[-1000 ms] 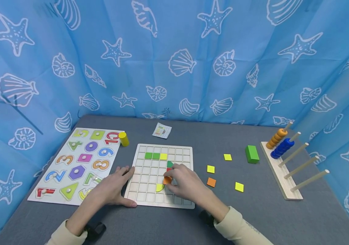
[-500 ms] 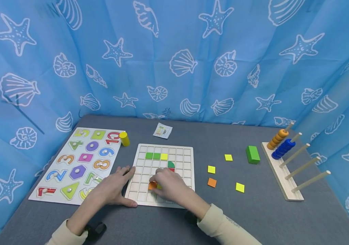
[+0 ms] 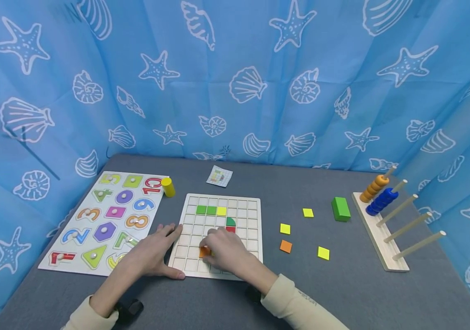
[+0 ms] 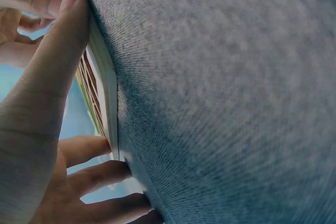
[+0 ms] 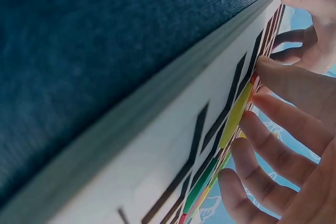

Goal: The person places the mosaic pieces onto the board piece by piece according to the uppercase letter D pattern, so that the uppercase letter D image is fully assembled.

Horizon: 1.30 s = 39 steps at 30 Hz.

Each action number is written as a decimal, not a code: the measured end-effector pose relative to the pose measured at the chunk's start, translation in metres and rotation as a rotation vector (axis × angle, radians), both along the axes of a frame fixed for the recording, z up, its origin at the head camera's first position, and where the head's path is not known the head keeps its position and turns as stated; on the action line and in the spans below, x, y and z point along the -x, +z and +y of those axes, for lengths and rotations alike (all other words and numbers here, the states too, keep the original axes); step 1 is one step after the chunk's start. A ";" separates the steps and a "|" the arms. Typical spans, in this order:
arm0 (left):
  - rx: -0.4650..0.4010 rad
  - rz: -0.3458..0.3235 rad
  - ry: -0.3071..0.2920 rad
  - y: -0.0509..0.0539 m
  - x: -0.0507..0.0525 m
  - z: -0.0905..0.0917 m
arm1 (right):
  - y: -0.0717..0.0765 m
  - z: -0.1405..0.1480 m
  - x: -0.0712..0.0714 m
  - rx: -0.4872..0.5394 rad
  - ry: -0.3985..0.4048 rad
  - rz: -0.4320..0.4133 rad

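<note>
A wooden grid board (image 3: 247, 215) lies in front of me. My left hand (image 3: 152, 254) rests at its left side, fingers spread along the edge and thumb by the near corner. My right hand (image 3: 224, 250) reaches over the lower cells and pinches an orange square tile (image 3: 204, 252) between thumb and index finger. In the right wrist view a yellow piece (image 5: 236, 111) lies beside those fingers, largely covered by the hand from above. Green tiles (image 3: 206, 210) and a yellow tile (image 3: 221, 211) form a row higher up. A green rounded piece (image 3: 230, 221) sits above a red one (image 3: 230, 229).
Right of the board lie loose yellow tiles (image 3: 285, 228), an orange tile (image 3: 286, 246) and a green block (image 3: 341, 209). A bead rack (image 3: 379, 233) stands farther right. Leftward are a number puzzle (image 3: 103, 220) and a yellow cylinder (image 3: 168, 187). A pattern card (image 3: 219, 176) lies behind.
My right hand has carried the orange tile leftward across the board, past the yellow rounded piece, and then slowed there. The left hand stays in place on the board's edge.
</note>
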<state>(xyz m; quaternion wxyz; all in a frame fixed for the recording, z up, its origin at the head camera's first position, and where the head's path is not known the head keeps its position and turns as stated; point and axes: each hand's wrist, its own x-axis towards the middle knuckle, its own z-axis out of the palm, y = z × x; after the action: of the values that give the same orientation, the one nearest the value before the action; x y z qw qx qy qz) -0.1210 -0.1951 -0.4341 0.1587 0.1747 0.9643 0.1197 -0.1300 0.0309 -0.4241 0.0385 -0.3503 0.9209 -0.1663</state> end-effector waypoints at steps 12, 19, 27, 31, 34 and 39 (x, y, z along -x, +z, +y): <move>-0.003 -0.005 0.000 0.000 0.000 0.000 | -0.005 0.001 -0.001 0.034 0.024 0.051; -0.001 -0.009 0.003 0.001 0.000 0.000 | -0.003 -0.001 -0.001 0.009 0.002 0.022; -0.003 -0.012 0.003 0.002 -0.001 0.000 | -0.002 0.000 0.000 0.003 -0.010 0.010; -0.002 -0.014 0.003 0.002 -0.001 0.000 | 0.000 0.004 0.000 0.017 -0.032 0.004; 0.001 -0.008 0.002 0.001 -0.001 0.000 | 0.005 0.011 0.000 0.034 -0.048 0.005; 0.005 -0.005 0.003 -0.001 0.000 0.000 | 0.012 0.027 0.000 0.059 -0.076 0.009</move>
<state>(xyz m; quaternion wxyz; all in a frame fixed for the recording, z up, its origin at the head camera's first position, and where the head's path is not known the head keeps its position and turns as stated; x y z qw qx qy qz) -0.1206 -0.1953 -0.4350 0.1614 0.1724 0.9646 0.1178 -0.1303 0.0575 -0.4124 0.0177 -0.3166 0.9285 -0.1934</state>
